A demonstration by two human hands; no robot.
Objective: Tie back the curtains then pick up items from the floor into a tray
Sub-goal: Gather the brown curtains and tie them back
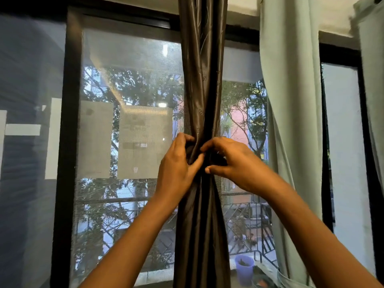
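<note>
Fingers of both hands close around a gathered dark curtain at the middle of the frame.

Left hand wraps the bunched brown curtain from the left, its fingers curled tight round the pinched waist and its thumb pressed across the front; the right hand meets it from the right, fingers bent onto the same spot and thumb stretched toward the left thumb, so both are clamped on the fabric. Whether a tie or band lies under the fingers cannot be told. This curtain hangs as a narrow column from the top centre to the bottom centre, narrowest at the hands, in front of a black-framed window. A pale green curtain hangs loose just right of it.
</note>
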